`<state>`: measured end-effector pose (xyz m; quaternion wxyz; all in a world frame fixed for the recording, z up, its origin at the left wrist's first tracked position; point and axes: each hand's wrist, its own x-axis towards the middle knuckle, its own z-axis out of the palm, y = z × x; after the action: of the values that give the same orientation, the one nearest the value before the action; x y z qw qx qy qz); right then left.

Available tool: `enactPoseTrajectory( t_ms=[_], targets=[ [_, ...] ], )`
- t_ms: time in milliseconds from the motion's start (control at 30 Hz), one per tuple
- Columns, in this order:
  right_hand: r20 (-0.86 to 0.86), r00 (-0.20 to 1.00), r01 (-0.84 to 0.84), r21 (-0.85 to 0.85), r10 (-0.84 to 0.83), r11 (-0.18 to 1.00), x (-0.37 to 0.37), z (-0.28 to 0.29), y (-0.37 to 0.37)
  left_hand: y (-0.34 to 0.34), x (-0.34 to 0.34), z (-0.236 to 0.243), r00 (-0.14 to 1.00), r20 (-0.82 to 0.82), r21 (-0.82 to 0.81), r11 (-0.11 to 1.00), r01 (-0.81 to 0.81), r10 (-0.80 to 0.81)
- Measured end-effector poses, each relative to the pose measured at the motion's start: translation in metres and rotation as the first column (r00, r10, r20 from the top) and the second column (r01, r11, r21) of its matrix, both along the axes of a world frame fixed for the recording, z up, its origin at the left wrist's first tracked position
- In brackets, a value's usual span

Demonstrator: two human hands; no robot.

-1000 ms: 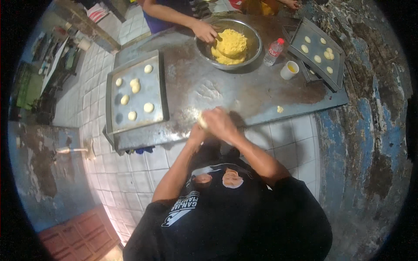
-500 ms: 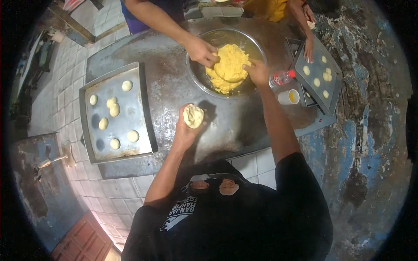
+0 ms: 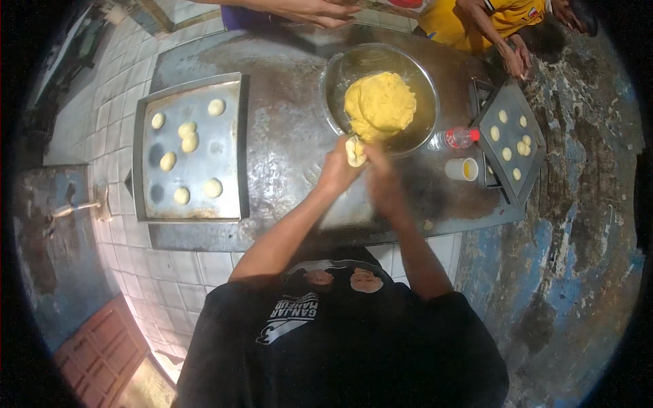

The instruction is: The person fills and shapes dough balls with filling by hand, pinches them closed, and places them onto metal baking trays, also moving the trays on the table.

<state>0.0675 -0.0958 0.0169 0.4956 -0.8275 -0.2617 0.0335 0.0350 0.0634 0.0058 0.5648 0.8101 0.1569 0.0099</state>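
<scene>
My left hand [image 3: 338, 168] holds a lump of pale dough [image 3: 355, 151] at the near rim of a steel bowl [image 3: 423, 100]. My right hand [image 3: 381, 173] is beside it, blurred by motion, so its fingers cannot be made out. The bowl holds a large mass of yellow dough [image 3: 379, 102]. A metal tray [image 3: 241, 156] to the left bears several small pale dough balls [image 3: 212, 188]. A second, tilted tray [image 3: 527, 177] of dough balls lies at the right, on another dark tray or frame.
On the metal table [image 3: 286, 190], a plastic bottle [image 3: 445, 139] with a red cap lies or stands near a white cup [image 3: 461, 169] of yellow contents. A co-worker's hands [image 3: 326, 12] are at the top; another person in yellow [image 3: 462, 27] is at upper right.
My right hand reached into the bowl, then came back down beside my left, which moved up and right with the dough. The co-worker's hand has left the bowl for the top edge.
</scene>
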Motion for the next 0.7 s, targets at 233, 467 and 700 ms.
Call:
enactPoseTrajectory(
  t_ms=[233,467,700],
  targets=[
    [-0.471,0.882,0.146,0.256,-0.008,0.955,-0.02,0.01,-0.02,-0.006,-0.053,-0.014,0.979,0.192,-0.282,0.952,0.118,-0.064],
    [0.304,0.948,0.0,-0.292,0.093,0.956,-0.125,0.046,-0.03,-0.055,-0.111,0.023,0.972,0.225,0.136,0.99,0.037,-0.067],
    [-0.414,0.908,0.102,0.377,0.069,0.921,-0.155,0.001,-0.073,-0.072,-0.19,0.018,0.993,-0.083,-0.336,0.936,-0.107,0.084]
  ],
)
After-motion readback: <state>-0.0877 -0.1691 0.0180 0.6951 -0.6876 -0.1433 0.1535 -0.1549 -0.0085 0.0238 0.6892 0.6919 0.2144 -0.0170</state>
